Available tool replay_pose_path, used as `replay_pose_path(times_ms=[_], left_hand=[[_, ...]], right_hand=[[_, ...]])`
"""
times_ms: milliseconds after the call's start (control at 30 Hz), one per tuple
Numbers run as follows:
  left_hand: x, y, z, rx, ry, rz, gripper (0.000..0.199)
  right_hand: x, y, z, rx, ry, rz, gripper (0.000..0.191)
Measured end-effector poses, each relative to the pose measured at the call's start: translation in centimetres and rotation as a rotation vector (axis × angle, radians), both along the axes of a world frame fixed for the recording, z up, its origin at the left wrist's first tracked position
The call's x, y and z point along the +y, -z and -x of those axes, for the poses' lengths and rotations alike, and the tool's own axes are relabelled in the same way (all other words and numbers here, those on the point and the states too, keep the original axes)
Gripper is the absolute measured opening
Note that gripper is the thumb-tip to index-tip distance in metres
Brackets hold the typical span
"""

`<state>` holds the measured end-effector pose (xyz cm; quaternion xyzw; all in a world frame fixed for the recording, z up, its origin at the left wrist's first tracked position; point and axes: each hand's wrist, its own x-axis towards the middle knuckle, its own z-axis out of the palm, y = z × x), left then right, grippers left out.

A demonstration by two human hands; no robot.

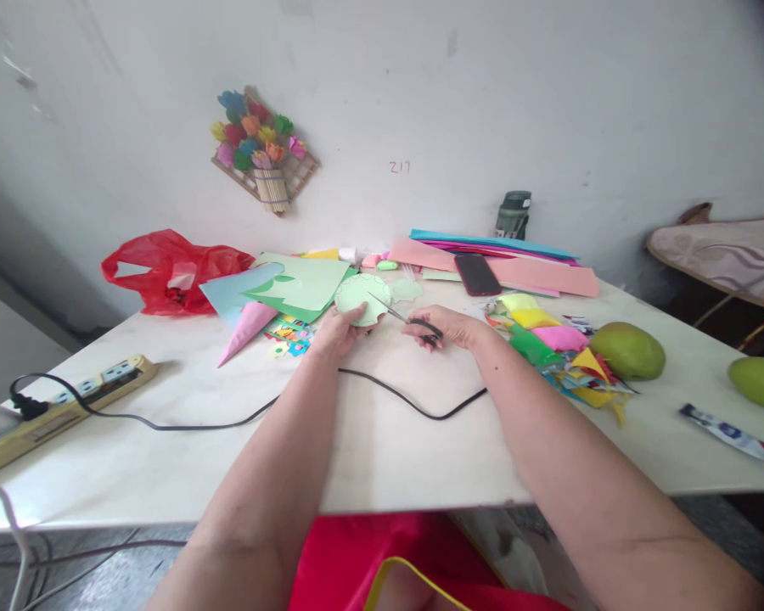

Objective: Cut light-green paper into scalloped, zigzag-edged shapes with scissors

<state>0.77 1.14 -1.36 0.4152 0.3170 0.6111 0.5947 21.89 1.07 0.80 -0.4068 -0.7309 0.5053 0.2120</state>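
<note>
Cable (413, 405) crossed the table (407, 462) at the frame's lower middle, nearer than both hands. At centre, the left hand (342, 329) had its fingers closed on the pale green paper circle (360, 293), thumb on top. The right hand (442, 327), just beside it, had its fingers through the handles of black scissors (428, 329), whose blades stood parted at the circle's right edge. Beyond, right of centre, a phone (477, 275) lay on pink paper (528, 276); farther off, a bottle (513, 215) stood upright near the wall (420, 102).
</note>
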Motion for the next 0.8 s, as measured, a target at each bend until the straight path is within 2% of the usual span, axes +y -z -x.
replay_pose_path(times_ms=[800], left_hand=[[0.07, -0.15, -0.17, -0.042, 0.006, 0.028, 0.054]], right_hand=[[-0.22, -0.07, 0.49, 0.013, -0.004, -0.028, 0.030]])
